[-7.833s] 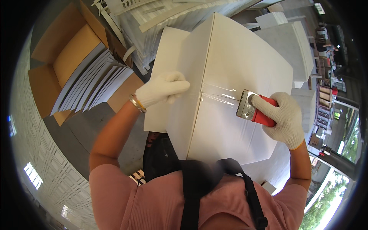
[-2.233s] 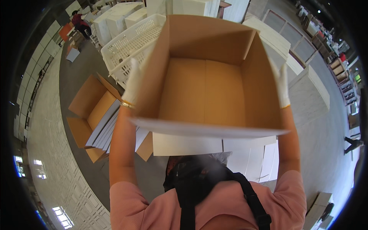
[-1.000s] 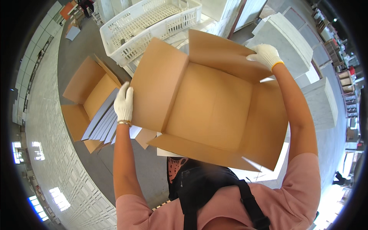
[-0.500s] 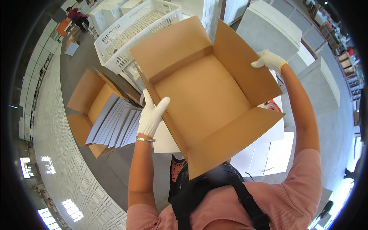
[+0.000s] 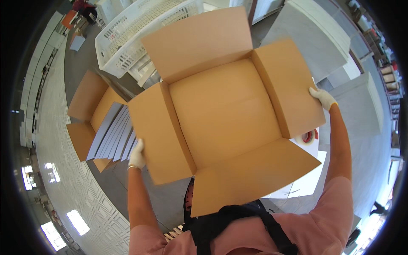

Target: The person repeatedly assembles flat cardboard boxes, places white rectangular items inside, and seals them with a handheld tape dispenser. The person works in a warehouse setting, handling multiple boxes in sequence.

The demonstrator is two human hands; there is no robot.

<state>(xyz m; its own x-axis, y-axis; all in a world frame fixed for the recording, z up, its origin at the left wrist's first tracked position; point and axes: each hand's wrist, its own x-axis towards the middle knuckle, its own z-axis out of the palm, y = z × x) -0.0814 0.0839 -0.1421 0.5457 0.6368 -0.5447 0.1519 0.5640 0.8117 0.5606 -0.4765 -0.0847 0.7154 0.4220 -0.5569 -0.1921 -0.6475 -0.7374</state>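
head view: an open brown cardboard box [image 5: 225,114], all four flaps spread, is held up with its empty inside facing the camera. half a second ago it was tilted; now it is squared. the left hand [image 5: 137,155] is closed on the left flap, the right hand [image 5: 323,97] on the right flap's edge.

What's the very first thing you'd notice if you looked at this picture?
The big open cardboard box fills the middle, its four flaps spread wide and nothing inside. The gloved left hand holds its left flap, and the gloved right hand holds its right flap. Behind it, upper left, sits a white plastic crate.
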